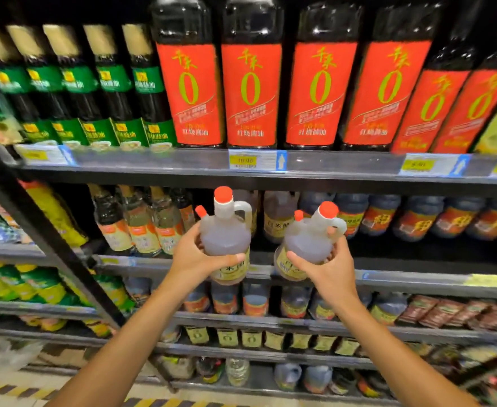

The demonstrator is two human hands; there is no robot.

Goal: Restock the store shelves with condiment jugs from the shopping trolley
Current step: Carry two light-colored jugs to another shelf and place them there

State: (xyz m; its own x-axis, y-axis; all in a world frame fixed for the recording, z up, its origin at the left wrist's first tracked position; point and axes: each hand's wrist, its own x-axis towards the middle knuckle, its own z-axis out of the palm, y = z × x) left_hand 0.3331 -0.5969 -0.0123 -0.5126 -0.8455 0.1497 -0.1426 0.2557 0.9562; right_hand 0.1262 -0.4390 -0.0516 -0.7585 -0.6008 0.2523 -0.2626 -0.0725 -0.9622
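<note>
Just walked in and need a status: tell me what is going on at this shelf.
A person is restocking. The left hand grips one red-capped jug and the right hand grips a second jug, both raised in front of the second shelf, facing a gap beside similar jugs. Neither is set down yet.

I see two pale, translucent jugs (225, 233) (310, 245) with red caps and cream labels. Above, dark soy sauce bottles (251, 95) wear red labels with yellow-green zeros; others (115, 80) wear green labels.
</note>
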